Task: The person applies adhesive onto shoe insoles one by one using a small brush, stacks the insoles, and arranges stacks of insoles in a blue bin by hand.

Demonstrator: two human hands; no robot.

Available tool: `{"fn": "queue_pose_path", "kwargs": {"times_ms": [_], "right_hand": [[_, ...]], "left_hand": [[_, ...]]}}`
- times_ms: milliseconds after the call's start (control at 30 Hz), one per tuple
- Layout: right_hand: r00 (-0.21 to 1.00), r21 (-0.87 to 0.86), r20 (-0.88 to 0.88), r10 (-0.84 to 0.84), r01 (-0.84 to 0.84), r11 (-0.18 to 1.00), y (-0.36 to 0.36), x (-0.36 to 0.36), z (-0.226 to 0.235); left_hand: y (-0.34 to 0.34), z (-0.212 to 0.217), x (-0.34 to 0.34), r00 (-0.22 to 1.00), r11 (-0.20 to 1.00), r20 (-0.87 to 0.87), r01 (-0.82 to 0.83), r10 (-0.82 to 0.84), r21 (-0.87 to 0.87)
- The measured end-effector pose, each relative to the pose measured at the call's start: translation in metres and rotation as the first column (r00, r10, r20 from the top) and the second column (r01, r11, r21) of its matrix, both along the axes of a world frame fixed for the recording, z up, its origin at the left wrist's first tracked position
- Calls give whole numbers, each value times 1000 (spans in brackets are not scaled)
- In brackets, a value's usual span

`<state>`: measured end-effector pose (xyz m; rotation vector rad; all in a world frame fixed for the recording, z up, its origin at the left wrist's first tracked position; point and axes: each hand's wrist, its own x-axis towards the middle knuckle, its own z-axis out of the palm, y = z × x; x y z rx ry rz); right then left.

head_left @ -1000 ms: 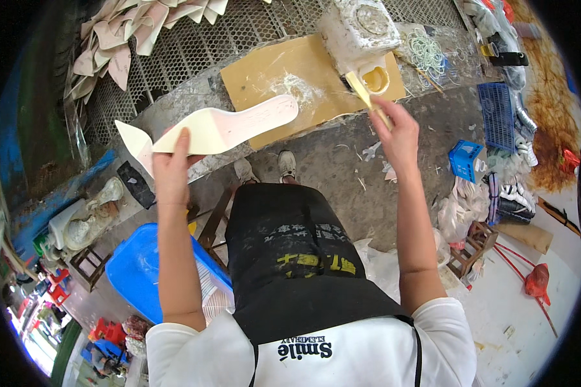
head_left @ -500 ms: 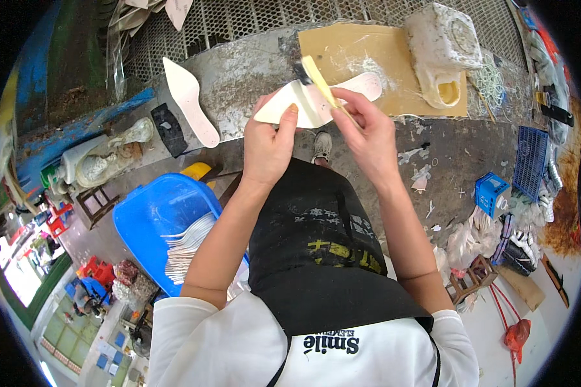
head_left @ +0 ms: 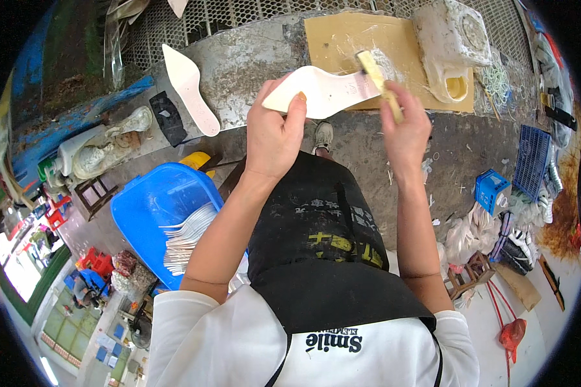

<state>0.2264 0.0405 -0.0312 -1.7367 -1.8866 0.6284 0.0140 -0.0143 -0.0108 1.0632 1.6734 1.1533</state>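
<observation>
My left hand [head_left: 274,132] grips a pale insole [head_left: 329,93] by its pointed toe, thumb on top and fingers underneath. The insole's narrow heel end extends to the right over a cardboard sheet [head_left: 342,45]. My right hand [head_left: 407,129] is closed on a yellow-handled brush [head_left: 372,68], whose dark bristles are at the insole's heel end; whether they touch it I cannot tell. Another insole [head_left: 190,89] of the same shape lies on the bench to the left, beside a flat black piece [head_left: 168,119].
A glue-crusted white plastic container [head_left: 450,45] with a cut opening stands on the cardboard's right side. Lower left, a blue tub [head_left: 142,193] holds a stack of insoles [head_left: 190,238]. Tangled pale string [head_left: 494,80] lies right of the container. A blue box [head_left: 492,191] is farther right.
The brush has moved right, from the middle of the insole to its heel end, with my right hand. The insole has turned slightly and its upper face shows more fully.
</observation>
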Motion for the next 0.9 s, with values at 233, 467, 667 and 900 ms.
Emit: {"fn": "queue_pose_path", "kwargs": {"times_ms": [233,467,667,900], "right_hand": [[833,-428,-537,-135,-132,894,-64,7,10],[908,-354,-334,-253,128,926,-57,30,-11],[985,-160,-160,-60,34,987,-43,38,-18],[992,-7,112,58,-57,998,26,28,-20]], "left_hand": [[11,-8,-3,988,998,146,-55,58,-29],[15,-2,-1,978,995,191,-75,87,-71],[14,3,-7,956,983,256,-108,144,-150],[12,3,-8,963,977,231,-93,137,-192]]}}
